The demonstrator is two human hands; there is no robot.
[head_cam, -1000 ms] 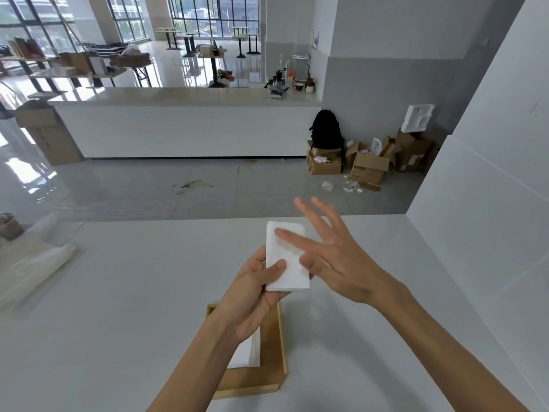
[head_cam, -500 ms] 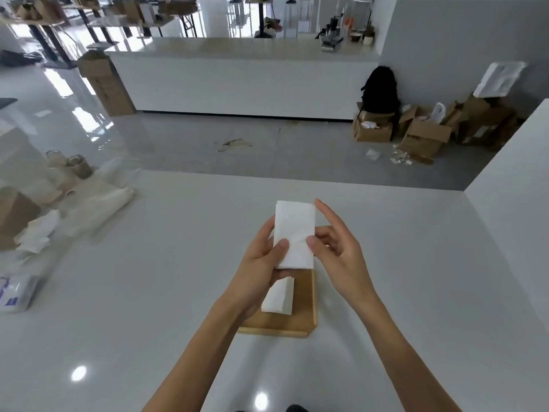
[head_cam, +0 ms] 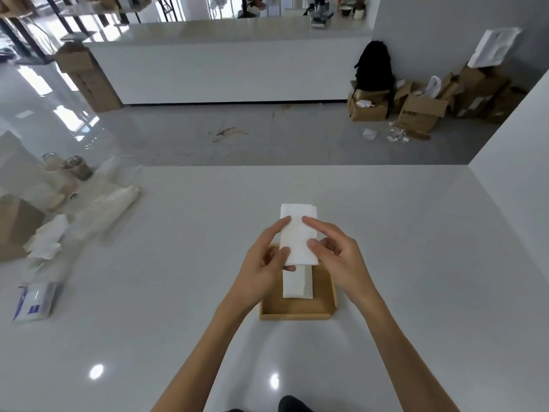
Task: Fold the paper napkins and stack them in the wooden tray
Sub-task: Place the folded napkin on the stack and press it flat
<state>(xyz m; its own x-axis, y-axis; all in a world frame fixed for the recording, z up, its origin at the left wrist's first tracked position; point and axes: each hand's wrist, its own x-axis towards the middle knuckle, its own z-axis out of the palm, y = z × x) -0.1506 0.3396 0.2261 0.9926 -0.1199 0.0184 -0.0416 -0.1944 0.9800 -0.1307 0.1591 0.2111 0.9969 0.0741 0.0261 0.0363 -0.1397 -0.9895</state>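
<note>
A folded white paper napkin point(head_cam: 298, 233) is held above the far end of the wooden tray point(head_cam: 297, 316), which sits on the white table. My left hand point(head_cam: 263, 264) pinches the napkin's left edge. My right hand point(head_cam: 337, 255) pinches its right edge with thumb and forefinger. Inside the tray lies another folded napkin point(head_cam: 298, 283), partly hidden under the one I hold.
At the table's left edge lie a plastic napkin packet point(head_cam: 34, 301), crumpled papers point(head_cam: 47, 239), clear wrapping point(head_cam: 107, 203) and jars point(head_cam: 77, 168). A white wall point(head_cam: 517, 179) borders the table on the right. Cardboard boxes point(head_cam: 421, 105) stand on the floor beyond.
My right hand went from spread open beside the napkin to gripping its right edge. The view tilted down, so the tray and the table's left side now show more fully.
</note>
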